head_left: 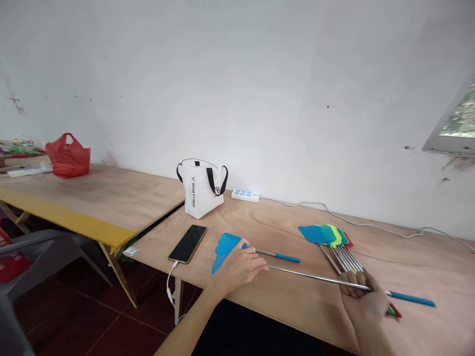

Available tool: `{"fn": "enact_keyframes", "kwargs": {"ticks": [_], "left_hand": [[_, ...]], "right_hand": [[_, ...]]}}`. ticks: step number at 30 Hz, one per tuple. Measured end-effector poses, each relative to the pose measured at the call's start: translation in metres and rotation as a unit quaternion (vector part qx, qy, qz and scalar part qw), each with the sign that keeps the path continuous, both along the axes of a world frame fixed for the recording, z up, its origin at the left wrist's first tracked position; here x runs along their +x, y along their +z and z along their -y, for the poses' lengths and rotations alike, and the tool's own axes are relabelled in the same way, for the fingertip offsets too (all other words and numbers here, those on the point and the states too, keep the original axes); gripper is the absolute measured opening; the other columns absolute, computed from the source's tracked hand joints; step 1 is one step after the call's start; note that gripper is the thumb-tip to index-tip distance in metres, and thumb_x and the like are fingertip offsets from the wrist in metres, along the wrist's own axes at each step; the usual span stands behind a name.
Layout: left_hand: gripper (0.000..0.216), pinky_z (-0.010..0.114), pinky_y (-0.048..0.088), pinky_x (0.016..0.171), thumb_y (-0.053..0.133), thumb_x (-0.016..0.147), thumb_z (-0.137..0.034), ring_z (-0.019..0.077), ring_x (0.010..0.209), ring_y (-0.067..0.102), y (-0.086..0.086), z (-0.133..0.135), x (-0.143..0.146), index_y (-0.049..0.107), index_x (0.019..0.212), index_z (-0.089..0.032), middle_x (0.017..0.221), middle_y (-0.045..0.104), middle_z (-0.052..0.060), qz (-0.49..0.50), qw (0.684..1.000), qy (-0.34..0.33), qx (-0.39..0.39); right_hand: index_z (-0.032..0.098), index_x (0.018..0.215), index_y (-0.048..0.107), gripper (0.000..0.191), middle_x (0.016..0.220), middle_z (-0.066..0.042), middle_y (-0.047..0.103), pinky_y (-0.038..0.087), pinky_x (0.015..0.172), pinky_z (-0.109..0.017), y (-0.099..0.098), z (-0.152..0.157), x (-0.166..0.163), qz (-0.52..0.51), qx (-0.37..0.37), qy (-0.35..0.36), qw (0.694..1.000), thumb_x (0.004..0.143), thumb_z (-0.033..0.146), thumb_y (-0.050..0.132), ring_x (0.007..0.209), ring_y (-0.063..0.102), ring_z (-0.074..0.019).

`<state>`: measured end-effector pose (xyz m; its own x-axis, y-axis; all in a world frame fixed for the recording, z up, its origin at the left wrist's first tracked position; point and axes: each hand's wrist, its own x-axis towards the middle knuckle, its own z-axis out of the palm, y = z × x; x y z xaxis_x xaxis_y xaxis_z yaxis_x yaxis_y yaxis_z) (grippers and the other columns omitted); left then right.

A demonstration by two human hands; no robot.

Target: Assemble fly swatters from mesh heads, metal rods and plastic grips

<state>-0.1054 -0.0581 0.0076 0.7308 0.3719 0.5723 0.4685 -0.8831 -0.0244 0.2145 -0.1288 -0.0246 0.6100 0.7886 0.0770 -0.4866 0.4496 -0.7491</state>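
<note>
My left hand [239, 266] rests on the plywood table [282, 291], fingers closed on the head end of a blue fly swatter [223, 249] whose thin metal rod [308, 275] runs right. My right hand [361, 296] grips the rod near its blue handle [411, 298]. A second blue swatter with a short rod and blue grip [282, 256] lies just behind. A fanned bundle of several swatters [326, 236] in blue, green, yellow and red lies by my right hand, their rods passing under it.
A black phone [187, 243] with a white cable lies near the table's left edge. Behind it stand a white tote bag [202, 189] and a white power strip [245, 195]. A red plastic bag [69, 155] sits on the neighbouring table [92, 198]. A grey chair [40, 254] is lower left.
</note>
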Motion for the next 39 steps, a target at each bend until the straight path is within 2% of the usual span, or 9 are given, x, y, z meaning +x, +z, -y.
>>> {"fn": "enact_keyframes", "kwargs": {"ticks": [5,11,17,19,22,26,32,35,39], "left_hand": [[0.033,0.036,0.034,0.085,0.052,0.107,-0.031,0.0159,0.073,0.056,-0.008,0.017,0.024,0.062,0.078,-0.019,0.066,0.066,-0.002,-0.02,0.997,-0.003,0.074],[0.032,0.035,0.035,0.083,0.055,0.105,-0.034,0.0155,0.071,0.056,-0.024,0.02,0.041,0.063,0.078,-0.019,0.066,0.067,-0.002,-0.031,0.998,-0.035,0.044],[0.03,0.034,0.035,0.085,0.056,0.105,-0.036,0.0136,0.07,0.058,-0.012,0.003,0.016,0.069,0.084,-0.02,0.074,0.073,-0.004,-0.013,0.999,-0.047,-0.024],[0.032,0.034,0.035,0.084,0.054,0.106,-0.037,0.0127,0.069,0.059,-0.006,-0.001,0.007,0.071,0.085,-0.021,0.077,0.075,-0.005,0.008,0.997,-0.038,-0.06],[0.033,0.033,0.035,0.082,0.051,0.107,-0.038,0.0125,0.071,0.059,0.0,-0.004,-0.003,0.072,0.087,-0.022,0.082,0.076,-0.005,0.025,0.995,-0.022,-0.09],[0.037,0.033,0.035,0.083,0.048,0.108,-0.039,0.0133,0.071,0.058,0.002,-0.005,-0.004,0.072,0.087,-0.021,0.081,0.076,-0.003,0.031,0.996,-0.015,-0.087],[0.042,0.035,0.034,0.084,0.046,0.109,-0.039,0.015,0.069,0.057,-0.003,0.007,0.015,0.066,0.078,-0.019,0.069,0.07,-0.002,0.019,1.0,-0.024,-0.006],[0.036,0.035,0.035,0.081,0.052,0.107,-0.034,0.0161,0.071,0.058,-0.01,0.016,0.027,0.064,0.077,-0.018,0.069,0.07,-0.002,-0.016,0.999,-0.037,0.025],[0.032,0.034,0.035,0.078,0.058,0.104,-0.034,0.0155,0.07,0.058,-0.015,0.018,0.031,0.064,0.077,-0.018,0.067,0.069,-0.002,-0.048,0.998,-0.046,0.014]], "right_hand": [[0.024,0.053,0.024,0.056,0.044,0.008,0.023,0.024,0.039,-0.027,-0.01,-0.004,-0.071,-0.023,0.033,-0.018,0.999,0.088,0.041,0.065,0.04,0.021,-0.009],[0.024,0.052,0.029,0.06,0.044,0.009,0.024,0.02,0.04,-0.028,-0.017,0.007,-0.133,-0.018,-0.031,0.102,0.994,0.085,0.055,0.067,0.039,0.022,-0.008],[0.025,0.053,0.033,0.06,0.043,0.011,0.024,0.016,0.039,-0.025,-0.023,-0.004,-0.125,0.051,-0.094,0.172,0.979,0.079,0.06,0.073,0.037,0.019,-0.0055],[0.024,0.055,0.036,0.057,0.045,0.011,0.027,0.017,0.039,-0.024,-0.015,-0.005,-0.109,0.064,-0.095,0.157,0.981,0.078,0.059,0.075,0.038,0.021,-0.0053],[0.024,0.054,0.034,0.056,0.044,0.01,0.027,0.022,0.039,-0.025,0.0,-0.003,-0.083,0.058,-0.045,0.123,0.99,0.085,0.055,0.069,0.038,0.023,-0.0059],[0.024,0.052,0.031,0.057,0.041,0.01,0.025,0.021,0.039,-0.027,0.009,0.001,-0.069,0.046,-0.034,0.089,0.994,0.088,0.047,0.068,0.037,0.021,-0.0061],[0.026,0.056,0.028,0.055,0.044,0.01,0.023,0.02,0.038,-0.028,-0.01,0.001,-0.107,0.026,-0.022,0.019,0.999,0.089,0.056,0.06,0.037,0.022,-0.0081],[0.026,0.058,0.033,0.054,0.046,0.01,0.026,0.018,0.036,-0.026,-0.023,0.002,-0.136,0.017,-0.089,0.043,0.995,0.084,0.061,0.064,0.036,0.023,-0.0076],[0.026,0.052,0.026,0.064,0.044,0.01,0.023,0.016,0.037,-0.025,-0.036,0.005,-0.155,0.028,-0.136,0.15,0.979,0.079,0.07,0.064,0.036,0.018,-0.0056]]}}
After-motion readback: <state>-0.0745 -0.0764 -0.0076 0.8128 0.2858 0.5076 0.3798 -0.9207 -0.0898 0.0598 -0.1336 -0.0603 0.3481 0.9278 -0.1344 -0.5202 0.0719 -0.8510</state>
